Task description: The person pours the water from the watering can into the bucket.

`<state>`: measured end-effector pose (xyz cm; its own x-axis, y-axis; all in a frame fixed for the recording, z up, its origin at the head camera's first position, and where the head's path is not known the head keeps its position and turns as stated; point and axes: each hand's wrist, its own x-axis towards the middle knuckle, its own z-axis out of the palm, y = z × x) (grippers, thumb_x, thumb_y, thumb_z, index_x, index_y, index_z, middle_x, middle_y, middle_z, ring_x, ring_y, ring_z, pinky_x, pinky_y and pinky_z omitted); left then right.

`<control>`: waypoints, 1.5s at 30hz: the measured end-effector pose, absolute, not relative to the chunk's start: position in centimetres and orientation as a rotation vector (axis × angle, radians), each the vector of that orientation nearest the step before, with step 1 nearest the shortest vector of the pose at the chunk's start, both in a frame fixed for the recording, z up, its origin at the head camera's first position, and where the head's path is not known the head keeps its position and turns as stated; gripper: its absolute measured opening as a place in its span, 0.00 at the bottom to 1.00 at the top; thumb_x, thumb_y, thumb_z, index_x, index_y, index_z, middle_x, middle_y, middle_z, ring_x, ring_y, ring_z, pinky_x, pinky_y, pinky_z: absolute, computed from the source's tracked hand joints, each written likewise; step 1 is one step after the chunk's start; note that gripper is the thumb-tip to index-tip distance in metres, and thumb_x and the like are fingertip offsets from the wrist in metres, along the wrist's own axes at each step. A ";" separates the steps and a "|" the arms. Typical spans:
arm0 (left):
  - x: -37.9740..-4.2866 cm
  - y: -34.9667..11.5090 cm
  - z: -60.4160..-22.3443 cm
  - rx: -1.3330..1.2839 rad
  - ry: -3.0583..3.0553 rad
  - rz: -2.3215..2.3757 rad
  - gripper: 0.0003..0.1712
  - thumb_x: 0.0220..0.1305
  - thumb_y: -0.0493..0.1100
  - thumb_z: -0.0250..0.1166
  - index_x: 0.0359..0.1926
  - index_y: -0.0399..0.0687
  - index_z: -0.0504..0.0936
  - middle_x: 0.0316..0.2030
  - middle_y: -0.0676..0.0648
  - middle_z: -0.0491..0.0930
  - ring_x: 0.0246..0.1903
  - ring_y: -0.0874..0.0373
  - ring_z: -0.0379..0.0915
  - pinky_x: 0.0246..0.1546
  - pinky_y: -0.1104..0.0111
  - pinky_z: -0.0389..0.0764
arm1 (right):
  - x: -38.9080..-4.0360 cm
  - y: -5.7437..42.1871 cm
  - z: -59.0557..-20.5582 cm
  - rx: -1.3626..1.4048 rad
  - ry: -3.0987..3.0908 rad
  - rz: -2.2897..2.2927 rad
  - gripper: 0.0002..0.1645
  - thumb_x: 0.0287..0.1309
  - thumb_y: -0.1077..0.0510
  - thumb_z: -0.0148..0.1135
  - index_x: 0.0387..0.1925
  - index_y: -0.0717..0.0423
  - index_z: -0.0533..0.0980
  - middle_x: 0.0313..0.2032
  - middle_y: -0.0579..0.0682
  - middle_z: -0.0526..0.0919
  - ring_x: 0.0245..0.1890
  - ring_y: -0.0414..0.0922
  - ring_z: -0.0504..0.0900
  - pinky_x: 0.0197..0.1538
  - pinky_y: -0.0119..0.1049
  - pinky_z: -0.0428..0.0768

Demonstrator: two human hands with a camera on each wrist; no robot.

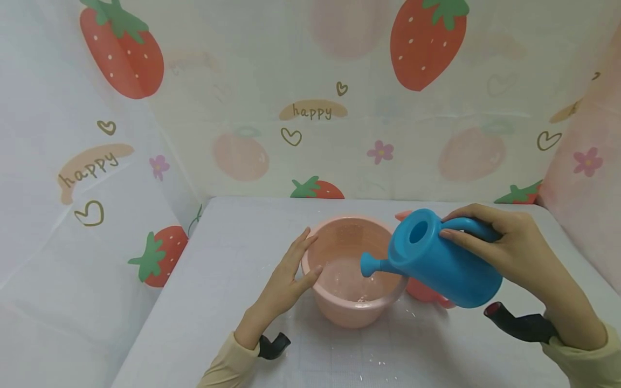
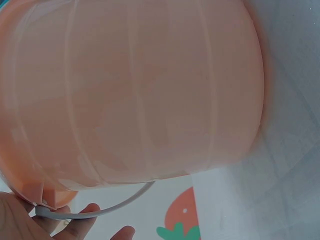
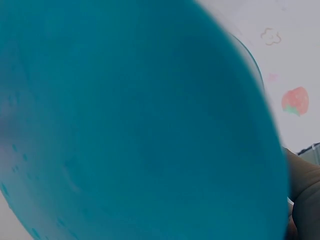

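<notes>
A blue watering can [image 1: 451, 272] tilts over the right side of a pink bucket [image 1: 350, 315], its spout pointing into the bucket's mouth. My right hand [image 1: 516, 248] grips the can by its curved handle. The can's blue body [image 3: 140, 120] fills most of the right wrist view, with part of the hand at the right edge. My left hand [image 1: 286, 280] rests against the bucket's left rim, fingers spread and fairly straight. In the left wrist view, the bucket's ribbed wall [image 2: 140, 95] and grey handle [image 2: 107, 210] show beside the fingertips. Some water appears to lie in the bucket.
A coral-red object [image 1: 424, 291] stands behind the watering can, mostly hidden. Small droplets [image 1: 380, 362] dot the white tabletop [image 1: 218, 280] in front of the bucket. Cloth printed with strawberries [image 1: 429, 48] hangs behind and at both sides.
</notes>
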<state>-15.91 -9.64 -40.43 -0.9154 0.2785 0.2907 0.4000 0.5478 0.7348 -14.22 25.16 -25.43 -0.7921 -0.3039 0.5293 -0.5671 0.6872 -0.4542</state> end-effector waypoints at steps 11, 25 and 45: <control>-15.8 -9.6 -40.3 -0.561 -2.657 -1.302 0.35 0.63 0.61 0.53 0.69 0.66 0.56 0.71 0.61 0.45 0.70 0.58 0.45 0.59 0.43 0.60 | -14.3 25.1 -25.4 0.675 -2.500 0.835 0.19 0.44 0.59 0.72 0.40 0.39 0.80 0.34 0.40 0.83 0.35 0.25 0.76 0.42 0.18 0.73; -15.8 -9.5 -40.4 -0.560 -2.656 -1.319 0.34 0.63 0.60 0.54 0.69 0.67 0.56 0.71 0.61 0.45 0.70 0.59 0.44 0.60 0.42 0.59 | -14.5 25.1 -25.3 0.708 -2.510 0.810 0.18 0.44 0.58 0.72 0.40 0.43 0.80 0.34 0.44 0.84 0.34 0.36 0.79 0.38 0.53 0.80; -15.9 -9.6 -40.4 -0.571 -2.653 -1.311 0.34 0.63 0.59 0.54 0.69 0.67 0.56 0.71 0.62 0.44 0.70 0.59 0.44 0.61 0.43 0.58 | -14.6 24.8 -25.0 0.689 -2.531 0.807 0.17 0.45 0.56 0.72 0.40 0.38 0.79 0.33 0.40 0.84 0.34 0.26 0.76 0.41 0.14 0.69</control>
